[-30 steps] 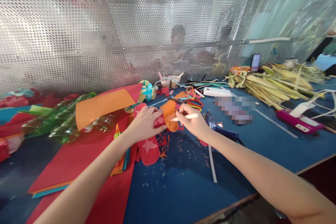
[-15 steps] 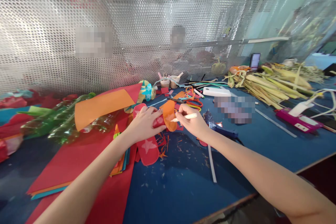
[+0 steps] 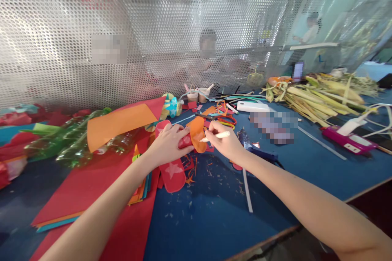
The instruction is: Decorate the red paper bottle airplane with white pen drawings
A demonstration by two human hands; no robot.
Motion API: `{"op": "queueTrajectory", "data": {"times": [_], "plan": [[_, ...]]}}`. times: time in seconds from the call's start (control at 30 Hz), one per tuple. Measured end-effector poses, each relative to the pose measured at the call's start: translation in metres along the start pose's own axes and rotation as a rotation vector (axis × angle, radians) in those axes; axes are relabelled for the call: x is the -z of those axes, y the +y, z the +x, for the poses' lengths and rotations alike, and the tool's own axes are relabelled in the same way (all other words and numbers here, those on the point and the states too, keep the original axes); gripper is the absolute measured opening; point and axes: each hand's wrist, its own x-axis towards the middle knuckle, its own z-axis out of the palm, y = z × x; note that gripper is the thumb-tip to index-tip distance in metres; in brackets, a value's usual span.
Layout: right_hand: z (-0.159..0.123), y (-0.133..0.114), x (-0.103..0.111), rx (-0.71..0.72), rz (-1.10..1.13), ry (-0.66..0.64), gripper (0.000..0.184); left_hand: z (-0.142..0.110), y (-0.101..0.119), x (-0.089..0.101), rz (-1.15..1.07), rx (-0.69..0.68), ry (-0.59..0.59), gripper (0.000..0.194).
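Observation:
My left hand [image 3: 168, 143] is closed over a small red piece [image 3: 185, 141], with fingers on top and the thumb along its near side. An orange rounded piece [image 3: 198, 135], apparently paper or felt, stands at the right end of that red piece. Pinched in my right hand [image 3: 225, 140] is a white pen [image 3: 219, 136], its tip at the orange piece's surface. Beneath my left hand lies a long red shape [image 3: 173, 175] with rounded ends and pale stars. Red and orange scraps [image 3: 190, 171] are scattered beside it.
Green plastic bottles [image 3: 75, 140] and red sheets [image 3: 92, 179] lie left. Scissors [image 3: 211, 117], a glue gun [image 3: 263, 153] and a white box-like device [image 3: 252, 107] lie right of centre. Farther right are dried husks [image 3: 315, 98] and a magenta power strip [image 3: 349, 140]. A perforated metal screen [image 3: 153, 28] stands behind.
Both hands, the pen and the orange piece look almost unmoved. Behind the screen at upper right, a person has come into view.

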Motion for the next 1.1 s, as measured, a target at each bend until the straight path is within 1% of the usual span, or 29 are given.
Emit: {"op": "queueTrajectory", "data": {"times": [0.57,0.77,1.1], "plan": [[0.0007,0.0006,0.001,0.01,0.01,-0.001,0.022,-0.0004,-0.0005,-0.0002,-0.004,-0.004,-0.01,0.046],[-0.0001,-0.0003,0.001,0.009,0.012,-0.014,0.023,-0.0002,-0.0003,-0.001,0.015,0.018,-0.018,0.048],[0.0018,0.0009,0.0014,0.029,-0.008,0.03,0.023,-0.0001,-0.0013,-0.001,0.005,0.011,-0.015,0.046]]}}
